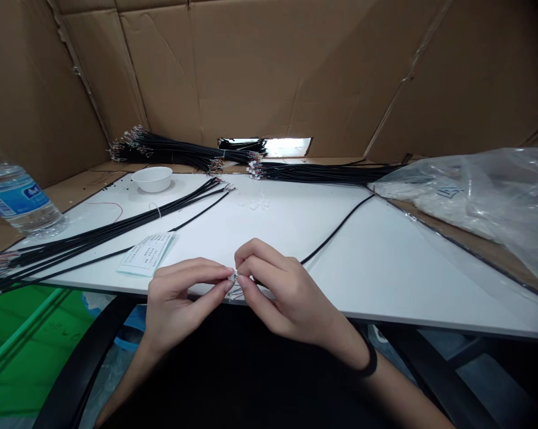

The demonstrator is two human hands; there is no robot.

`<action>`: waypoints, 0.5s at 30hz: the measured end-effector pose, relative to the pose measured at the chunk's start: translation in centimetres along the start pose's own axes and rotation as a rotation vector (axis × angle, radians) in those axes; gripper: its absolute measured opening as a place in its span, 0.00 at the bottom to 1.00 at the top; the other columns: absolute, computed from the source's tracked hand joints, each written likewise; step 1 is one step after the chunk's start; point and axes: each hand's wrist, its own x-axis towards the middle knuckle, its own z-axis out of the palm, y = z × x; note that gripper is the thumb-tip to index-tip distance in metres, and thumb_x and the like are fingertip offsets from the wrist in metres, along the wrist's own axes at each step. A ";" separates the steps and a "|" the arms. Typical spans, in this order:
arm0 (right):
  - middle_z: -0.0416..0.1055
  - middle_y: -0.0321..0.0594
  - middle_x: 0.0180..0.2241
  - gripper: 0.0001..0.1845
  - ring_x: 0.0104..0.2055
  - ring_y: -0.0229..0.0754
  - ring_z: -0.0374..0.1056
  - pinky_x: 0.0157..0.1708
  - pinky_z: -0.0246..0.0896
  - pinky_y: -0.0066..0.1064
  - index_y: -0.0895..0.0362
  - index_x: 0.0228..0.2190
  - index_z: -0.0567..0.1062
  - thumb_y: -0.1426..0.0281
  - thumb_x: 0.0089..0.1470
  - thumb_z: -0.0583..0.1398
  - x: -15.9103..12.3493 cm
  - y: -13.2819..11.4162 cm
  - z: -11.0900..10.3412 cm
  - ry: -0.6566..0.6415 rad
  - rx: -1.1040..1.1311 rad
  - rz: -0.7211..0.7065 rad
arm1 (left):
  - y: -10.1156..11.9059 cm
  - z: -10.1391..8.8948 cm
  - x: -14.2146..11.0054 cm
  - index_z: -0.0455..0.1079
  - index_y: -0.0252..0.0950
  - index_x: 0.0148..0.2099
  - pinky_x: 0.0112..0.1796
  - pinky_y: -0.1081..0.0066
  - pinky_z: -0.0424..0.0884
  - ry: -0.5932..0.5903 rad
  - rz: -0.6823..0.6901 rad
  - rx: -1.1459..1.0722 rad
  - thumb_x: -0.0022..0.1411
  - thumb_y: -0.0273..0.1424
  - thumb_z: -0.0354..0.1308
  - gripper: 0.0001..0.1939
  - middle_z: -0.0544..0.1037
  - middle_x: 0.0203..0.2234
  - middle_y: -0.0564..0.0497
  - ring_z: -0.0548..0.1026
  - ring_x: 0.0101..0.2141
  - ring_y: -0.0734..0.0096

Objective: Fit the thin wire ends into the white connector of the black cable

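Observation:
At the front edge of the white table (340, 280), my two hands meet fingertip to fingertip. My left hand (179, 295) pinches a small white connector (232, 277) between thumb and forefinger. Thin coloured wires (237, 292) show just below the fingertips, at the stripped end of a black cable (335, 232). My right hand (280, 292) is closed on that wire end, with the cable running out behind it toward the back right. Which wire the right fingers pinch is too small to make out.
Black cable bundles lie left (117, 220) and along the back (322, 173). A white bowl (152, 179), a water bottle (18, 196), a paper label (148, 253) and loose white connectors (260, 202) are around. A clear plastic bag (483, 196) sits right; cardboard walls (251, 71) enclose the back.

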 end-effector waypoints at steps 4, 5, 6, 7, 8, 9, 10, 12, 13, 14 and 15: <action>0.66 0.42 0.35 0.09 0.35 0.39 0.63 0.32 0.63 0.30 0.56 0.29 0.66 0.77 0.61 0.51 0.1 0.0 0.0 0.048 0.037 0.025 | 0.1 -0.1 -0.3 0.80 0.38 0.37 0.31 0.73 0.80 0.029 -0.164 -0.067 0.55 0.21 0.65 0.09 0.83 0.30 0.50 0.81 0.29 0.68; 0.66 0.42 0.35 0.09 0.35 0.39 0.64 0.32 0.63 0.30 0.56 0.29 0.66 0.76 0.61 0.51 0.1 0.0 0.1 0.054 0.042 0.030 | 0.1 -0.1 -0.4 0.80 0.38 0.39 0.31 0.73 0.80 0.028 -0.204 -0.101 0.55 0.21 0.64 0.09 0.83 0.31 0.49 0.81 0.29 0.68; 0.66 0.42 0.35 0.09 0.35 0.39 0.63 0.32 0.63 0.30 0.56 0.29 0.66 0.76 0.61 0.51 0.1 0.0 0.1 0.058 0.047 0.033 | 0.0 -0.2 -0.5 0.79 0.38 0.40 0.32 0.74 0.80 0.028 -0.233 -0.136 0.56 0.21 0.64 0.10 0.83 0.31 0.49 0.81 0.30 0.68; 0.66 0.42 0.35 0.09 0.35 0.39 0.63 0.32 0.62 0.30 0.56 0.29 0.66 0.76 0.61 0.51 0.1 0.0 0.1 0.062 0.051 0.035 | 0.0 -0.2 -0.5 0.79 0.38 0.42 0.33 0.74 0.80 0.022 -0.256 -0.167 0.56 0.21 0.63 0.11 0.83 0.31 0.50 0.82 0.30 0.69; 0.66 0.42 0.35 0.09 0.34 0.39 0.63 0.31 0.62 0.30 0.56 0.29 0.66 0.76 0.62 0.51 0.0 0.0 0.1 0.066 0.055 0.038 | 0.0 -0.3 -0.5 0.79 0.38 0.43 0.33 0.75 0.80 0.014 -0.272 -0.192 0.56 0.21 0.63 0.12 0.83 0.30 0.50 0.82 0.31 0.69; 0.66 0.42 0.35 0.09 0.34 0.39 0.63 0.31 0.61 0.30 0.56 0.29 0.65 0.76 0.62 0.51 0.0 0.0 0.1 0.070 0.056 0.043 | 0.0 -0.3 -0.5 0.78 0.38 0.44 0.33 0.76 0.80 0.002 -0.284 -0.215 0.57 0.21 0.62 0.13 0.83 0.30 0.51 0.82 0.31 0.70; 0.65 0.42 0.35 0.09 0.34 0.38 0.62 0.31 0.61 0.30 0.56 0.29 0.65 0.76 0.62 0.51 0.0 0.0 0.1 0.071 0.057 0.047 | 0.0 -0.3 -0.5 0.78 0.39 0.44 0.33 0.77 0.79 -0.013 -0.294 -0.237 0.57 0.20 0.62 0.14 0.83 0.30 0.51 0.81 0.31 0.70; 0.65 0.42 0.36 0.09 0.34 0.38 0.62 0.31 0.61 0.30 0.56 0.29 0.65 0.76 0.62 0.51 0.0 0.1 0.1 0.065 0.055 0.053 | 0.0 -0.4 -0.5 0.77 0.39 0.45 0.32 0.78 0.79 -0.043 -0.309 -0.273 0.58 0.20 0.61 0.14 0.82 0.29 0.52 0.81 0.31 0.71; 0.65 0.42 0.36 0.09 0.34 0.38 0.62 0.32 0.61 0.30 0.57 0.29 0.66 0.76 0.62 0.51 0.0 0.1 0.1 0.060 0.054 0.054 | 0.0 -0.4 -0.4 0.77 0.39 0.45 0.32 0.77 0.79 -0.053 -0.312 -0.283 0.58 0.20 0.61 0.14 0.82 0.29 0.52 0.81 0.30 0.71; 0.65 0.42 0.36 0.09 0.35 0.38 0.62 0.32 0.61 0.30 0.57 0.30 0.66 0.76 0.62 0.51 0.0 0.1 0.1 0.055 0.054 0.054 | 0.0 -0.4 -0.4 0.77 0.39 0.45 0.32 0.77 0.79 -0.057 -0.314 -0.287 0.57 0.20 0.61 0.14 0.82 0.29 0.51 0.81 0.30 0.70; 0.65 0.42 0.36 0.09 0.35 0.38 0.62 0.32 0.61 0.30 0.57 0.30 0.66 0.76 0.62 0.51 0.0 0.1 0.1 0.051 0.054 0.053 | 0.0 -0.4 -0.4 0.77 0.39 0.44 0.31 0.77 0.79 -0.058 -0.316 -0.286 0.57 0.20 0.61 0.14 0.82 0.28 0.51 0.81 0.30 0.70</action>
